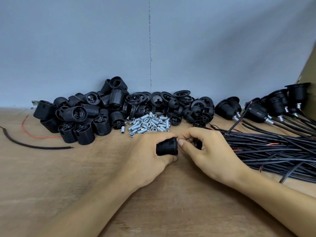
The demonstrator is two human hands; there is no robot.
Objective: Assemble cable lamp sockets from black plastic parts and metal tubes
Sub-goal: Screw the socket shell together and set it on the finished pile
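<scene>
Left hand [147, 154] grips a black ribbed plastic socket body [166, 146] lying sideways, just right of frame centre. Can't tell if it touches the brown wooden surface [85, 177]. Right hand [206, 149] sits tight against the socket body's right end, thumb and forefinger pinching a thin red wire [179, 149] that pokes out there. Something black sits inside its curled fingers, too hidden to identify.

Behind the hands, mid-frame: heap of small threaded silver metal tubes [150, 123]. Left of that: pile of black ribbed socket shells [82, 115], some stacked against the grey wall [102, 40]. Behind and right of the tubes: black plastic rings and domed caps [172, 100].

Right side: row of finished black sockets with metal stubs [256, 108], leads attached. Bundle of black cables [273, 149] starts beside the right hand and runs to the right edge, a few red cores showing. Far left on the surface: loose black cable offcut [34, 146] and a stray red wire strand [34, 135], close together.
</scene>
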